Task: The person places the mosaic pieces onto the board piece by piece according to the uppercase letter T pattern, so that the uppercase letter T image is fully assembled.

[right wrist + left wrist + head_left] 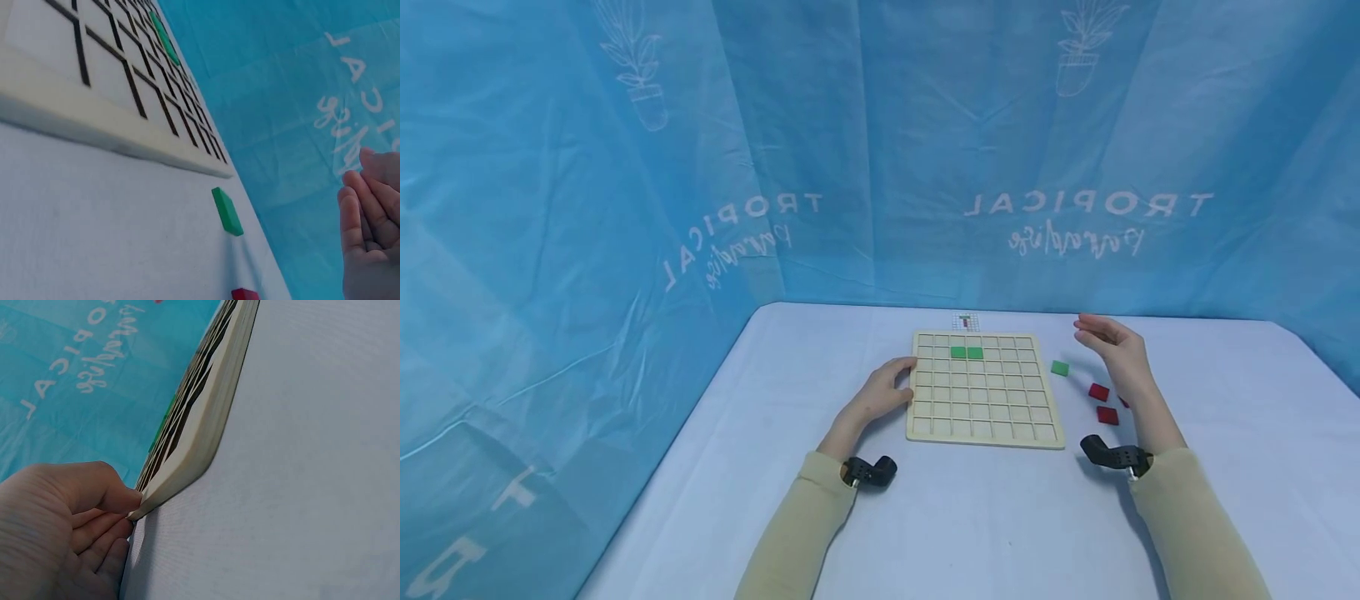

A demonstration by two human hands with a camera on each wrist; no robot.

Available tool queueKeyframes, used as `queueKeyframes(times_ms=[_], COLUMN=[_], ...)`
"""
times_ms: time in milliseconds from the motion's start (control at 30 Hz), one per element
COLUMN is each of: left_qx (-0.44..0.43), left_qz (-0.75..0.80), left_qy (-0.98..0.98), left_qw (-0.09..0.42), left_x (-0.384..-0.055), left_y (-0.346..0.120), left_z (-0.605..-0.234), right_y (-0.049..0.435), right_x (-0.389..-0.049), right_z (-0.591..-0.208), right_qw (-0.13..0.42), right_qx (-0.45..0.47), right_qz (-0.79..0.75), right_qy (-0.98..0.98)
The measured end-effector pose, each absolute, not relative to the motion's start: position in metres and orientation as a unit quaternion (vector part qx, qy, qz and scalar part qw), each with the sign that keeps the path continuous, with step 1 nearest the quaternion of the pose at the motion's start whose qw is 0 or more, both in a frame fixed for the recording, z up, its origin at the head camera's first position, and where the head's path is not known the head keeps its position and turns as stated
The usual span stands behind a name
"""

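A pale wooden grid board (985, 443) lies on the table. Two green tiles (967, 353) sit side by side in its second row from the back. At the board's left edge is my left hand (874, 395), thumb and fingers spread along the rim and touching it. My right hand (1122, 354) is raised over the table right of the board, fingers bent loosely, a gap between them and the thumb. Nothing shows in its grasp. Below and left of it lies a loose green tile (227, 212). Several red tiles (1107, 415) lie nearby, one partly hidden by the right wrist.
Behind the board lies a small printed grid card (966, 322) with a T-shaped coloured mark. White cloth covers the table (985, 525). A blue printed curtain (925, 150) rises along the back and left sides.
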State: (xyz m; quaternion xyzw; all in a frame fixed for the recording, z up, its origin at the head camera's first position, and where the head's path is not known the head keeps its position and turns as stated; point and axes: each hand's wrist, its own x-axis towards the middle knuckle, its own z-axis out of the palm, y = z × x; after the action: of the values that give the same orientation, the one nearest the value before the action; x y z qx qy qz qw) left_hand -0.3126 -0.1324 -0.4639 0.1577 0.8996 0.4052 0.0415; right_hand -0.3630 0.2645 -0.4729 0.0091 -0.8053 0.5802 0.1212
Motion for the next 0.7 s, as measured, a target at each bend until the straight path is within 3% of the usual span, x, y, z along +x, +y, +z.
queueKeyframes(times_ms=[300, 700], left_qx=[0.164, 0.165], left_qz=[0.403, 0.401], left_qy=[0.899, 0.900], left_qw=[0.042, 0.042], left_x=[-0.312, -0.312], left_y=[-0.133, -0.134], left_z=[-0.465, -0.464], right_y=[0.253, 0.253], right_x=[-0.335, -0.329], right_z=[-0.456, -0.470], right_qw=[0.089, 0.083], right_qx=[-0.007, 0.032], right_qz=[0.538, 0.425], right_qy=[-0.838, -0.901])
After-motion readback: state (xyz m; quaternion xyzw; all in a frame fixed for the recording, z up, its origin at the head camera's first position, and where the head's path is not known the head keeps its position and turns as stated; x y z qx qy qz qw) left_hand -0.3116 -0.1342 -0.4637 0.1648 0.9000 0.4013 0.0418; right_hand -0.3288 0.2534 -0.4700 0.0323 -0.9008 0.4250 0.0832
